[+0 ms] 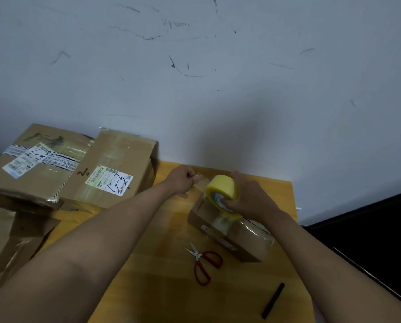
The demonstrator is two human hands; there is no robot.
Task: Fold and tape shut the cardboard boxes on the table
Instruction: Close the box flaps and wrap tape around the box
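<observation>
Scuffed white wall fills the upper half of the view, and below it a yellow wooden tabletop (148, 264) carries the work. Toward 3 o'clock of centre lies the small cardboard box (232, 231), flaps down, with clear tape already glinting across its top; its long axis runs from about 10 o'clock to 4 o'clock. The right hand (248, 199) grips the yellow tape roll (221, 191) and holds it at the box's 10 o'clock end, touching or just above the cardboard; I cannot tell which. The left hand (183, 180) sits at 9 o'clock of the roll, fingers pinching the free end of a clear tape strip (200, 183) drawn taut between the two hands.

That strip runs crosswise to the box's long axis and hangs just beyond its far end, so my guess is that the coming move means bringing the strip down over that end, the left hand being the one that must travel toward the box while the right is already on it.

Red-handled scissors (203, 264) lie at 6 o'clock of the box, near the right forearm, blades shut. A black marker (273, 300) lies at 5 o'clock. Larger taped boxes (115, 169) with shipping labels are stacked at 9 to 10 o'clock.
</observation>
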